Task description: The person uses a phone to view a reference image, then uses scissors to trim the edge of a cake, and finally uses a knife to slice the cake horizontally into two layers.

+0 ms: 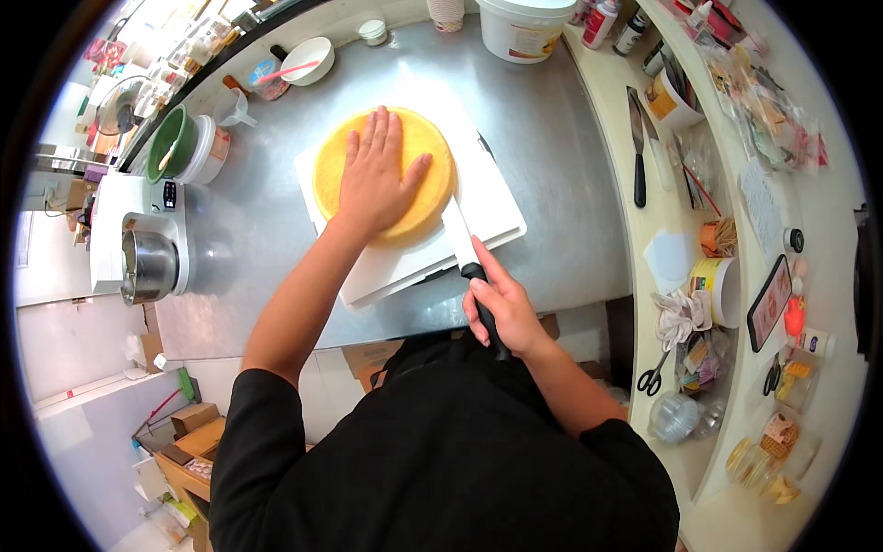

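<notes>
A round yellow sponge cake lies on a white board on the steel worktop. My left hand rests flat on the cake's top, fingers pointing away from me and thumb spread to the right. In my right hand is the black handle of a long cake knife. The blade points away from me and meets the cake's near right side; whether its tip is inside the cake cannot be seen.
A stand mixer and a green bowl stand left on the worktop. At the back are a white bowl and a large white bucket. A spatula, scissors and a phone lie on the right-hand shelves.
</notes>
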### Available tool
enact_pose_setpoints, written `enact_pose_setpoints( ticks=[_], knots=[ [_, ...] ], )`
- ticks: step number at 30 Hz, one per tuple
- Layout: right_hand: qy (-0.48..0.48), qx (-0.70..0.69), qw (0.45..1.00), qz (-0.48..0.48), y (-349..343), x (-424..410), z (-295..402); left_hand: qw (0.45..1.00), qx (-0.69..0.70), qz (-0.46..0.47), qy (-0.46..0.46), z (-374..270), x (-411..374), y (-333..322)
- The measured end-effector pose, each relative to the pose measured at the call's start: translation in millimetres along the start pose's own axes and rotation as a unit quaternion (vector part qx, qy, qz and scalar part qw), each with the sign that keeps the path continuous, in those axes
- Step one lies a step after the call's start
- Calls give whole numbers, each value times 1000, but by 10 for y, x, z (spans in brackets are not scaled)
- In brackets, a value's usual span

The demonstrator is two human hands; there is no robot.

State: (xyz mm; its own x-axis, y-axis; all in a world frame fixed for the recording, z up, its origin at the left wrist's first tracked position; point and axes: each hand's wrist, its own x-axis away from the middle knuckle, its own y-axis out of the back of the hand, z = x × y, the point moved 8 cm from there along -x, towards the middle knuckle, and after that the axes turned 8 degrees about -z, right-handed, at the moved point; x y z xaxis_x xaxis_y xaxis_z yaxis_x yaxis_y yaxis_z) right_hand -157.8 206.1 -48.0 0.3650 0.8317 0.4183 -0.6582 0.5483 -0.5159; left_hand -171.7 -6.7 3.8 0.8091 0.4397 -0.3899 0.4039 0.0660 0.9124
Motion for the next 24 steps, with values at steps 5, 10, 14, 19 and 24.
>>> enact_pose_setpoints(
  ticks=[5,10,14,19,24],
  knots=[
    [23,4,1000,-10,-35,-352,103,999,-6,22,-41,-76,-1,31],
    [2,1,1000,-6,-86,-272,76,1000,-10,21,-13,-17,5,37],
    [1,-8,1000,2,-41,-67,-82,1000,-6,12,-14,-49,13,71],
    [18,-11,1000,-16,-134,-399,40,1000,1,16,-13,-31,21,62],
    [15,4,1000,-22,-83,-425,14,999,8,-52,-5,17,34,229]
  ],
)
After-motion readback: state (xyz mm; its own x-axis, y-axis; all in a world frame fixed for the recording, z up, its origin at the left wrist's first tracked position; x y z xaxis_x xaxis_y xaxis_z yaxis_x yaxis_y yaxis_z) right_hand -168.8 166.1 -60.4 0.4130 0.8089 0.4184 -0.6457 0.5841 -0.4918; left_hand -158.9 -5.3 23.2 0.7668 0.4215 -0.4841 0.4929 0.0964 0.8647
